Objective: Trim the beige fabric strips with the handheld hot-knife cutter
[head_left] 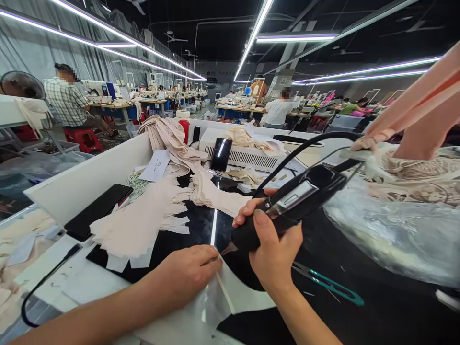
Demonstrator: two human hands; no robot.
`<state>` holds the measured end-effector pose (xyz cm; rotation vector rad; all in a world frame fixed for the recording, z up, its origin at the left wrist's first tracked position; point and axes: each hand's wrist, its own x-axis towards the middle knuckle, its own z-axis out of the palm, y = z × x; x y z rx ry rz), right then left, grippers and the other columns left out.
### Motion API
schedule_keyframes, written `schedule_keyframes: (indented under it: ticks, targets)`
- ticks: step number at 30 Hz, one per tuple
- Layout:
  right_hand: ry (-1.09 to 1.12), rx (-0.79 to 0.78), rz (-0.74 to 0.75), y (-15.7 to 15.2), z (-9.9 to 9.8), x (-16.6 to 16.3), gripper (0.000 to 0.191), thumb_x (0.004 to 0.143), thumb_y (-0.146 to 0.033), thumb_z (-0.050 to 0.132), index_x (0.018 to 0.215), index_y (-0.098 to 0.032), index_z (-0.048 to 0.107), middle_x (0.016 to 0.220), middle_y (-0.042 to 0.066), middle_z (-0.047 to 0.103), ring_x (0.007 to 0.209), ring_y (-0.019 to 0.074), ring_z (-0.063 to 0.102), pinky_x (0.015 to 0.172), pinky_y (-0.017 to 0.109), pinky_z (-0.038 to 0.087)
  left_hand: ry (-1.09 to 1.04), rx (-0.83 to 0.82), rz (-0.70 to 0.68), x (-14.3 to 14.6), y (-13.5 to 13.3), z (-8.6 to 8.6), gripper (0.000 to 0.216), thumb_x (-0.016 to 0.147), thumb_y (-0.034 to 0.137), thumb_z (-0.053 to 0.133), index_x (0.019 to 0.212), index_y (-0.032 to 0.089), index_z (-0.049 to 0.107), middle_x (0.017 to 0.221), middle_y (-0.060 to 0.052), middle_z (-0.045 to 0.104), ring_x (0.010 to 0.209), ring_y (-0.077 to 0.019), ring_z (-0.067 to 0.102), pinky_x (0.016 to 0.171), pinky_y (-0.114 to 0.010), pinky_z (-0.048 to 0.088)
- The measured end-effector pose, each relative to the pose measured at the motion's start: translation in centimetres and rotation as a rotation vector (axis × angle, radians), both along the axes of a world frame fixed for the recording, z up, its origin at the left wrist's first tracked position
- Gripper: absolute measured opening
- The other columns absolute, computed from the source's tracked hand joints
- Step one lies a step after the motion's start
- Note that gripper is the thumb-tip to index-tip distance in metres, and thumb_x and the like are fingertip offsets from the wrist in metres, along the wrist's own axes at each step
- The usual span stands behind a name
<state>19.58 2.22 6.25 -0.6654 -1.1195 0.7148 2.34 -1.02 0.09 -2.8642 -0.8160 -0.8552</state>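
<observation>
My right hand (271, 244) is wrapped round a black corded hand tool (287, 206), its metal tip pointing down at the glossy black tabletop (359, 268). My left hand (187, 270) is closed in a pinch on the top edge of a thin translucent white piece (230, 294) that lies flat by the tool's tip. A heap of cut beige fabric pieces (143, 220) lies just beyond my left hand.
Teal-handled snips (330, 285) lie right of my right wrist. A dark phone (98, 208) rests on the white ledge at left, another phone (221, 153) leans on a white box (247, 153). Clear plastic bag (398, 235) and lace at right. Other people sit at far tables.
</observation>
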Motion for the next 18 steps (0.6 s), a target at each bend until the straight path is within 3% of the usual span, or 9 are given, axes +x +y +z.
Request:
schedule_keyframes:
  ticks: [13, 18]
  targets:
    - [0.015, 0.033, 0.007, -0.24, -0.42, -0.39, 0.028, 0.088, -0.026, 0.074, 0.109, -0.027, 0.056, 0.075, -0.007, 0.066, 0.057, 0.0128, 0.062, 0.056, 0.029, 0.055, 0.043, 0.029, -0.002, -0.49, -0.11, 0.01, 0.028, 0.110, 0.008, 0.042, 0.122, 0.007, 0.066, 0.121, -0.016, 0.073, 0.108, -0.0230, 0.075, 0.096, -0.033, 0.065]
    - [0.015, 0.025, -0.021, -0.44, -0.25, -0.35, 0.027, 0.088, -0.024, 0.073, 0.109, -0.027, 0.057, 0.075, -0.007, 0.066, 0.056, 0.0124, 0.063, 0.055, 0.028, 0.056, 0.056, 0.015, 0.011, -0.67, -0.07, -0.50, 0.024, 0.110, 0.011, 0.045, 0.122, 0.012, 0.067, 0.126, -0.014, 0.072, 0.115, -0.0229, 0.073, 0.099, -0.033, 0.064]
